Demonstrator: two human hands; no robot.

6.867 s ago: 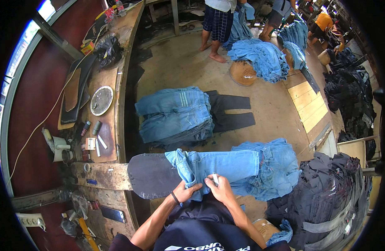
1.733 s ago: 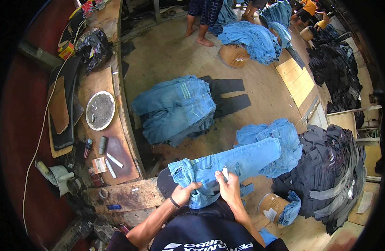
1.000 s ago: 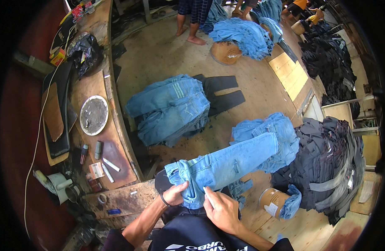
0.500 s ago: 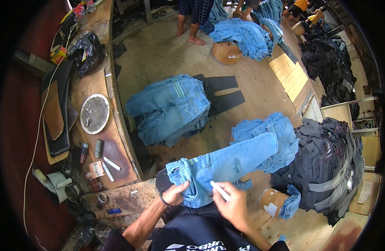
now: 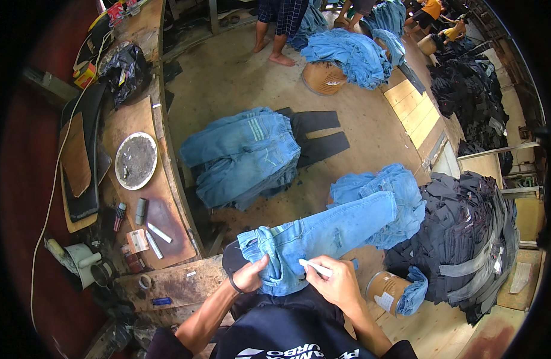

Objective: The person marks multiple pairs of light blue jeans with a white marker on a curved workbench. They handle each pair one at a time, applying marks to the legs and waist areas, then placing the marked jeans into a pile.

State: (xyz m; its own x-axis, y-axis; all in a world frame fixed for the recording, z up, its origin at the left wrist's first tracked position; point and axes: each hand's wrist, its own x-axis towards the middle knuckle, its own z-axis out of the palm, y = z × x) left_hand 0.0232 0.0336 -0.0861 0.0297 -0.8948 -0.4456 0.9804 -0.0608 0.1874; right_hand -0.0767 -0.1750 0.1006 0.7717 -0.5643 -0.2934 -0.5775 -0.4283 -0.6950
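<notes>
A pair of light-blue jeans (image 5: 347, 224) with an elastic waist lies across my lap, its leg stretching to the upper right. My left hand (image 5: 251, 276) is closed on the cloth just below the waistband, thumb on top. Between the fingers of my right hand (image 5: 336, 284) is a slim white stick (image 5: 317, 268), like a marker or chalk; its exact kind does not show. The stick's tip meets the denim near the pocket and upper thigh. Beyond the leg's end, more folded blue jeans (image 5: 401, 203) are heaped.
On the wooden bench at left are a round tray of dark grit (image 5: 151, 139), two white sticks (image 5: 160, 233) and a black plastic bag (image 5: 126, 70). Stacked jeans (image 5: 239, 149) lie on the floor ahead. A dark garment pile (image 5: 461, 239) and brown drum (image 5: 380, 281) stand at right. Other people work farther off.
My right hand has shifted slightly, and the white stick now lies flatter, its tip a little farther left on the denim. My left hand keeps its hold on the jeans.
</notes>
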